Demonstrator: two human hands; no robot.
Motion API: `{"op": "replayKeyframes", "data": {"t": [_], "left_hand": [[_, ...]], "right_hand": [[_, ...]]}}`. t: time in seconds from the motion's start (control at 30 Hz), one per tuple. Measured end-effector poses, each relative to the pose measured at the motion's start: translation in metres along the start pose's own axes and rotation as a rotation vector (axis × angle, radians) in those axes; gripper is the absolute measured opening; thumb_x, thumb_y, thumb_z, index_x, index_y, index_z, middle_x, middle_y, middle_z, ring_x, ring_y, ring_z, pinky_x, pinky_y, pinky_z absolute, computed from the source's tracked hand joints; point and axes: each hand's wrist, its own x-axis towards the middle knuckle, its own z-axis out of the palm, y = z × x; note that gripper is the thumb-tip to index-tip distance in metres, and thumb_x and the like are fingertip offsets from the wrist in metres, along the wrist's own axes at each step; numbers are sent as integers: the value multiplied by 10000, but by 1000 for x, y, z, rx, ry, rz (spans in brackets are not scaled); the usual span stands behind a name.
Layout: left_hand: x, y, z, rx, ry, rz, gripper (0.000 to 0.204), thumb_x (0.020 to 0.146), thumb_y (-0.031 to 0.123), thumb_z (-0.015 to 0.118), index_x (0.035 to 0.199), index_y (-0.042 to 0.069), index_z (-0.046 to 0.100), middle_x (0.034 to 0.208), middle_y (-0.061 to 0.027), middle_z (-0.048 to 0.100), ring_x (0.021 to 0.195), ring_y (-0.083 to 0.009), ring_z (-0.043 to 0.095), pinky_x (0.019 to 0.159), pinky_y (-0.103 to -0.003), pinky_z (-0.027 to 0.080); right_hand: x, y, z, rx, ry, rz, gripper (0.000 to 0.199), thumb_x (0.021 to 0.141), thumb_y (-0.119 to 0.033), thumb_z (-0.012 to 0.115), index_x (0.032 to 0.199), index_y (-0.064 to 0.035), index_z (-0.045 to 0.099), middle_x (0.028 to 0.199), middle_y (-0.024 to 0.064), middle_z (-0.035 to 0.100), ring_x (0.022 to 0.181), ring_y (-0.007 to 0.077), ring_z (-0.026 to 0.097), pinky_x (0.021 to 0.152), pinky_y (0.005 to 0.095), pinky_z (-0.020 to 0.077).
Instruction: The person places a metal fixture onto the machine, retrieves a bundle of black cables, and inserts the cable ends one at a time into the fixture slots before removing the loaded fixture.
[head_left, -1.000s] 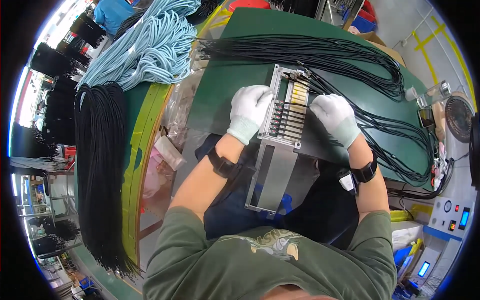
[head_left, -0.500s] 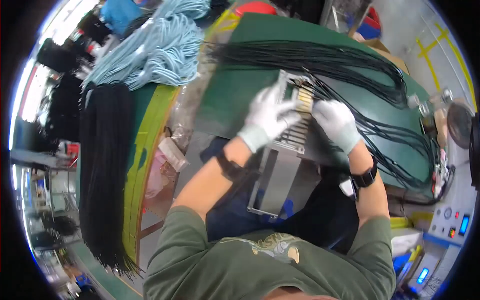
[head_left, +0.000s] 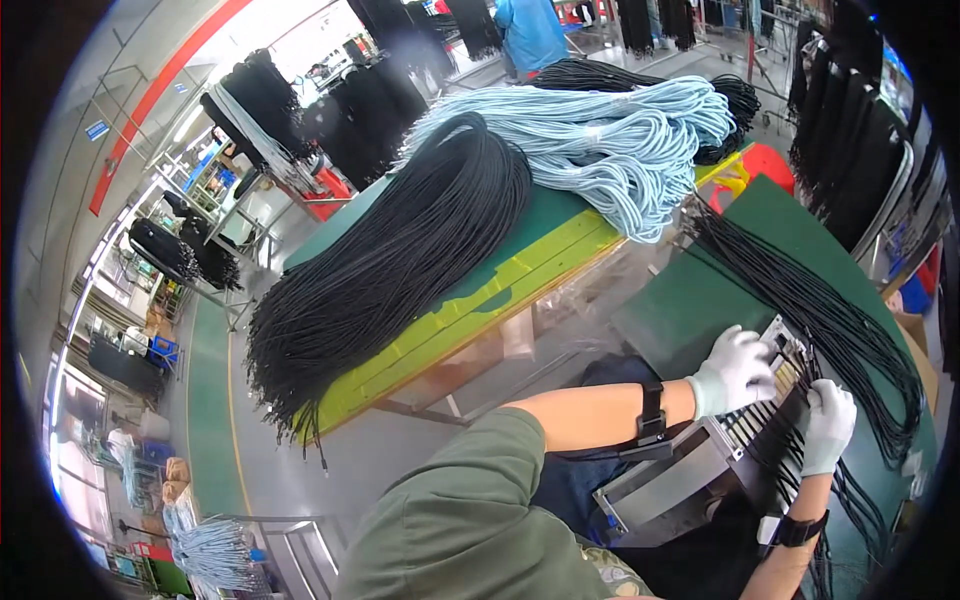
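A grey metal fixture point(head_left: 690, 465) with a row of slots holding black cables lies at the near edge of a green-topped bench point(head_left: 700, 300). My left hand point(head_left: 733, 370), in a white glove, rests on the fixture's left top edge. On the slotted part to the right lies my right hand point(head_left: 825, 425), also gloved, with its fingers among the black cables point(head_left: 830, 320) that fan away from the fixture. Both wrists carry black bands. Whether either hand grips a cable is hidden.
A large bundle of black cables point(head_left: 400, 260) and a pile of light blue cables point(head_left: 600, 140) lie on a second green and yellow table to the left. Racks of hanging black cable stand behind. A person in blue point(head_left: 530, 35) stands at the far back.
The view has swung sharply left, so the hands and fixture now sit at the lower right. Both hands stay on the fixture.
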Motion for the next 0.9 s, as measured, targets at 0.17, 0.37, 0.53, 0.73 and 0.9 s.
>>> {"op": "replayKeyframes", "data": {"t": [0.17,0.37,0.53,0.73,0.9], "left_hand": [[13,4,-6,-96,99,-110,213,787,295,751,748,113,648,880,-79,663,965,-306,611,902,-435,438],[12,-6,-3,-190,251,-226,210,776,261,763,737,95,639,843,-75,664,878,-308,625,838,-423,463],[7,-2,-2,-259,276,49,219,768,235,769,697,80,629,816,-78,662,839,-317,622,801,-426,476],[9,-9,2,-346,293,237,201,754,200,784,696,68,644,766,-88,650,775,-314,617,747,-413,487],[11,-11,-17,-274,266,-102,151,765,171,793,769,47,706,771,-103,663,730,-276,628,686,-378,496]], "right_hand": [[3,-23,-4,138,63,-207,162,788,-36,699,936,-88,660,792,93,613,821,309,566,756,403,440],[0,-13,-12,313,-111,-105,151,788,-31,705,931,-60,666,798,101,606,831,292,577,746,383,449],[-6,-35,-6,546,-65,-41,163,779,-53,736,924,-25,666,815,120,622,854,293,603,754,383,481],[-9,-39,-10,495,-259,79,188,801,-53,733,973,-5,676,857,138,648,834,309,631,774,375,514],[-13,-24,-8,576,-114,141,176,818,-34,708,992,-8,700,952,147,697,890,276,680,815,336,522]]}}
